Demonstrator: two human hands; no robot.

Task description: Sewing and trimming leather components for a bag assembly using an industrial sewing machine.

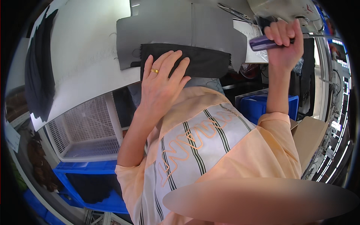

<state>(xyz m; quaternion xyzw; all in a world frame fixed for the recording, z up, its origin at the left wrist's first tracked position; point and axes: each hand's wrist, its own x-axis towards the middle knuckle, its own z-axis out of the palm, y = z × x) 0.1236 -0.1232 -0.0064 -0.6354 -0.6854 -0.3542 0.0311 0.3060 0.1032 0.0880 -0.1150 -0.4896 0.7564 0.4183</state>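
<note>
My left hand [161, 80] rests palm down, fingers spread, on a black fabric strip [210, 64] with notched ends. Under that strip lies a larger grey fabric piece [157, 26] with a stitched vertical seam, on the white worktop [84, 45]. At the upper right, my right hand [283, 43] is raised with fingers wrapped round a glossy purple object [258, 43], possibly a tool handle; its exact kind is unclear. It is beside the sewing machine [279, 7]. A metal tool like scissors or tweezers [234, 11] lies just behind the grey piece.
A stack of dark fabric [39, 71] lies at the worktop's left. Below are a white slatted basket [54, 127] and a blue crate [93, 206] with dark cloth. Another blue bin [255, 107] and an open cardboard box [311, 135] stand at the right.
</note>
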